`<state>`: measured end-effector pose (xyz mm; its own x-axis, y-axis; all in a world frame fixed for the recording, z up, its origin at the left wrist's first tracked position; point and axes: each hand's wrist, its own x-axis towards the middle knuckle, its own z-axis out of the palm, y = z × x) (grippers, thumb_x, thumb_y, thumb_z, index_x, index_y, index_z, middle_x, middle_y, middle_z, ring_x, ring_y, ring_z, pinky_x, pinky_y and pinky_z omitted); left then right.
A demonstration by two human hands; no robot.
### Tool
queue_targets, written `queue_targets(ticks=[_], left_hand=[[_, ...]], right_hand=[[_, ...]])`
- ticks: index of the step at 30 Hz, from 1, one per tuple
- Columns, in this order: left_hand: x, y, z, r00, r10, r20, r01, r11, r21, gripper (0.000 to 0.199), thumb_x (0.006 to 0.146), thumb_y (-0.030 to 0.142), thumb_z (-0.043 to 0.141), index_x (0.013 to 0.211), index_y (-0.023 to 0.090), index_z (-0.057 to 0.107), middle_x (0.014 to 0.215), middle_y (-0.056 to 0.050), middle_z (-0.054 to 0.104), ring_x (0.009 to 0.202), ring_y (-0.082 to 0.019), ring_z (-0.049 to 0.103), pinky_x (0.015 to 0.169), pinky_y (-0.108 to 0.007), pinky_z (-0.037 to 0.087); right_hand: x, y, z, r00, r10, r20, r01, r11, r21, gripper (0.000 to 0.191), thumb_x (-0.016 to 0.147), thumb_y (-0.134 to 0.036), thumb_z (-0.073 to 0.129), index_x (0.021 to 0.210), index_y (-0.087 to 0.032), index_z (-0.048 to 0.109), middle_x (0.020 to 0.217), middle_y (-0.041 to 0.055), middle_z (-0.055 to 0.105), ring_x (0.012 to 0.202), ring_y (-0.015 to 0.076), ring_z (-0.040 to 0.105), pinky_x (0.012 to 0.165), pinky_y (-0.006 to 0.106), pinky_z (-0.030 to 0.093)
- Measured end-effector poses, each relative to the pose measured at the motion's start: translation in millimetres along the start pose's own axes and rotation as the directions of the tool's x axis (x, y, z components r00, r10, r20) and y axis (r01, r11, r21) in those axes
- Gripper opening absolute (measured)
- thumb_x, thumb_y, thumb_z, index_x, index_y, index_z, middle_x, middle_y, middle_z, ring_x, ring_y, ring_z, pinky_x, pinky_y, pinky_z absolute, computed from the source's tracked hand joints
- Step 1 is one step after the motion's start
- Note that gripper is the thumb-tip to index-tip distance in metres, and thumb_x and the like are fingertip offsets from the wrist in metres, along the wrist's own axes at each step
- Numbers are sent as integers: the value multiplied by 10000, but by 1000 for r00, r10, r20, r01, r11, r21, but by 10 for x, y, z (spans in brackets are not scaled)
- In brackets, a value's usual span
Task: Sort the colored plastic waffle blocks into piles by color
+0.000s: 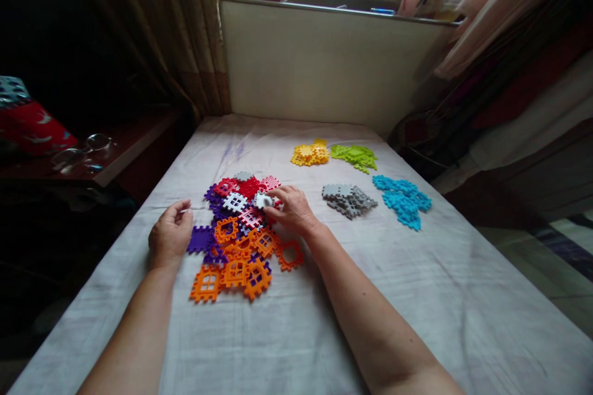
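Observation:
A mixed pile of flat interlocking plastic tiles lies in front of me, with orange tiles nearest and purple, red, pink and white ones behind. My right hand reaches over the pile's right side, thumb and fingers closed around the edge of a white tile. Left of the pile, my left hand rests on the cloth, fingers loosely bent and thumb apart, with nothing in it. A purple tile lies closest to it. Another white tile with a window pattern sits on top of the pile.
Separate heaps of yellow, green, grey and blue tiles lie toward the right and back. A pale cloth covers the table. Glasses and a red bag are on a side table.

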<state>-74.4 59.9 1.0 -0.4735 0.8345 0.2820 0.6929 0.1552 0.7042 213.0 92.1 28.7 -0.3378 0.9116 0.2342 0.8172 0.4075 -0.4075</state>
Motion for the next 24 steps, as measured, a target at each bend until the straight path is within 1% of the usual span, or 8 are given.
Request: queue_targets(ticks=[2,4,8,12,15,20,22,24], left_hand=[[-4,12,-7,1000,0,3,0,1000,13,395,800,397,518,1095,203,695,1017,-67,755,894,-223,705,850,-336,533],[-6,20,-12,1000,-2,5,1,1000,22,397,801,400,518,1096,204,697,1031,-66,757,899,-221,706,841,-329,534],[-1,-6,-3,1000,14,-2,-14,1000,11,364,796,393,532,1073,225,698,1029,-41,761,884,-203,707,814,-303,536],[14,-53,13,1000,27,-14,-27,1000,10,351,797,399,540,1064,237,702,973,-28,763,851,-198,703,799,-297,538],[17,-51,11,1000,18,-11,-18,1000,19,352,800,403,539,1063,239,704,966,-30,763,855,-202,703,805,-302,537],[9,-22,-3,1000,2,11,-2,1000,24,374,804,398,527,1092,232,698,1004,-39,759,887,-207,704,828,-309,537],[5,-27,-3,1000,2,8,-2,1000,27,373,808,398,525,1095,234,697,983,-37,757,889,-206,703,833,-307,537],[2,-35,-2,1000,4,5,-5,1000,30,370,810,400,526,1092,235,698,965,-37,755,889,-207,703,835,-309,536]], right_hand=[[-44,122,-92,995,75,-67,-76,997,-12,351,877,-400,658,1196,-255,679,1226,62,683,1167,223,564,1007,349,397],[-99,283,-219,977,175,-122,-184,981,-64,339,875,-405,647,1171,-247,695,1219,81,679,1157,248,556,1005,374,385],[-223,612,-465,913,355,-200,-391,901,-189,285,862,-409,623,1067,-248,739,1197,101,671,1146,294,527,979,422,365],[-309,788,-552,853,462,-240,-514,824,-239,301,841,-380,612,1083,-256,744,1228,98,651,1178,307,491,992,445,344],[-333,814,-536,832,507,-224,-552,795,-250,319,824,-355,614,1098,-258,746,1247,102,644,1191,314,488,1004,454,341],[-333,786,-539,821,531,-207,-570,779,-262,320,825,-323,591,1097,-260,747,1257,111,637,1200,324,486,1013,469,337],[-313,746,-561,824,526,-211,-566,783,-257,321,838,-328,575,1102,-260,744,1267,109,633,1201,324,483,1007,469,340],[-272,664,-569,840,496,-218,-539,809,-237,323,856,-329,557,1115,-256,737,1275,107,632,1204,322,481,997,462,347]])
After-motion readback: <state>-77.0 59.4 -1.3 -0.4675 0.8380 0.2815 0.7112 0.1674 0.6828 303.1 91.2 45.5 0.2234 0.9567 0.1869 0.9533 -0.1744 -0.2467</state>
